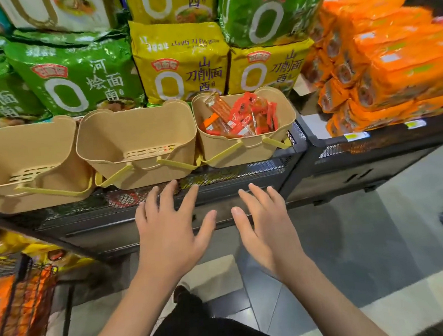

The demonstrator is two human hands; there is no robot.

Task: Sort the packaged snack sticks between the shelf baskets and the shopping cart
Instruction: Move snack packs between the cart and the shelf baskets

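Both hands are empty. The left hand (pixel 167 233) is held flat with fingers spread and straight, its fingertips (pixel 174 183) over the front edge of the black wire-mesh shelf (pixel 242 173). The right hand (pixel 266 228) is likewise relaxed, fingers straight and together, grasping nothing, just beside the left and slightly lower in the head view.

The packaged snack sticks in red and orange wrappers (pixel 240 114) lie heaped in the rightmost tan plastic basket with yellow handles (pixel 245 152), which stands on the shelf. The heap lies forward of and above both hands, a little right of the gap between them. The right hand is judged the nearer, its fingers already aimed towards that basket. The packets point several ways; most run roughly upright or leaning, so no single long axis can be given.

The middle tan plastic basket (pixel 136 145) and the left tan plastic basket (pixel 27 167) hold no packets that can be seen. No shopping cart is in view.
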